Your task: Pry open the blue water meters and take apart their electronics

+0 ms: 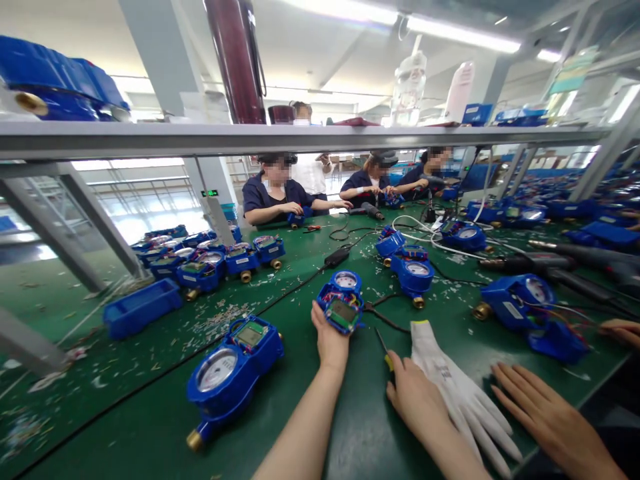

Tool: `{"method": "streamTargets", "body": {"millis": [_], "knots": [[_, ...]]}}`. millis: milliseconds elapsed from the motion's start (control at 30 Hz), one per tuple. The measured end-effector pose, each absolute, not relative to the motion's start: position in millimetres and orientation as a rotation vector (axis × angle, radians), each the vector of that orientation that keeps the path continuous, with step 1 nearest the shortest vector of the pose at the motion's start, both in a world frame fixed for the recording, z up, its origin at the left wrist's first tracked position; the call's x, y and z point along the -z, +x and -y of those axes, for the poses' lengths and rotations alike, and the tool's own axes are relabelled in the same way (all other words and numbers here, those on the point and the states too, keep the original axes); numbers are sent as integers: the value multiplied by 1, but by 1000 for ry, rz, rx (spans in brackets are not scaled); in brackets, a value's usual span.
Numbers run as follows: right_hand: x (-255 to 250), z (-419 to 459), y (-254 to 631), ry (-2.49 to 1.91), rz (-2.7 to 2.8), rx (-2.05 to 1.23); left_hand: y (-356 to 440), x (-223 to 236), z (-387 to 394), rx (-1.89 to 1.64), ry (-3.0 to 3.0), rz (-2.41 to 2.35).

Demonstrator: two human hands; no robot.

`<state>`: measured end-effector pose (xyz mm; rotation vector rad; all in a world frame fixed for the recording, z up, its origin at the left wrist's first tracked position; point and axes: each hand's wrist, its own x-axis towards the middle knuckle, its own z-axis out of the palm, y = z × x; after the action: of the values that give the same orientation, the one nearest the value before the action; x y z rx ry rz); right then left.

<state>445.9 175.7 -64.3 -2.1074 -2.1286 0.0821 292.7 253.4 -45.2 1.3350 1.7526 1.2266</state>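
My left hand (pixel 331 341) is closed around the near end of a blue water meter (pixel 345 283), which has its round dial at the far side and an uncovered display with coloured wires nearer me. In my right hand (pixel 417 397) is a thin screwdriver (pixel 381 340); a bit of its yellow handle shows, and its shaft points up and left, apart from the meter. Beside that hand lies a white glove (pixel 447 380). Another blue water meter (pixel 235 373) with a brass fitting rests to the left of my left arm.
A co-worker's hand (pixel 550 413) lies at the right edge of the green table (pixel 360 420). Blue meters (pixel 413 270) stand ahead, and heat guns (pixel 550 267) lie right. A black cable (pixel 295 290) crosses the table near a blue tray (pixel 143 310). A shelf (pixel 310 139) spans above.
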Motion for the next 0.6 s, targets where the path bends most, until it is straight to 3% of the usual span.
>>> {"method": "streamTargets", "body": {"millis": [100,167,300,400,500,600], "knots": [[84,-165,435,-1996,2099,289,314,27,-282,-1058,1375,-1728],[93,-165,436,-1903,2088,355,320,19,-267,-961,1460,-1670],[104,-172,448,-1825,2076,254,287,-4,-190,-946,1765,-1523],[109,-177,448,-1821,2093,175,214,-27,-150,-1016,2014,-1910],[110,-178,437,-1771,2111,46,134,-38,-150,-661,1742,-2362],[103,-176,422,-1709,2116,-161,92,-30,-164,-432,1683,-2238]]}}
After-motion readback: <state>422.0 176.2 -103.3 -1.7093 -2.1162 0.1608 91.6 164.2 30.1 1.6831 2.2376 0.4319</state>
